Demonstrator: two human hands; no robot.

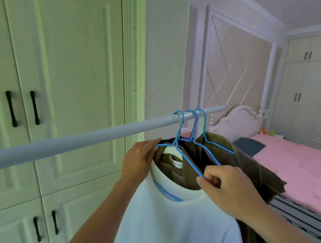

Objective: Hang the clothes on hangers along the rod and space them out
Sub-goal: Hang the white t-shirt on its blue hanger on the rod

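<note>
We pinch the blue hanger point(183, 155) with both hands, left grip point(140, 159) and right grip point(221, 183), and should slide it gently along the rod point(75, 141).

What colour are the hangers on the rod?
Blue hangers, clearest in the head view.

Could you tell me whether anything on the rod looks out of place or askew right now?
Yes: the three blue hangers sit bunched at the far end of the rod, leaving the rest bare. The white shirt hangs unevenly on the nearest, with both hands at that hanger's arms.
</note>
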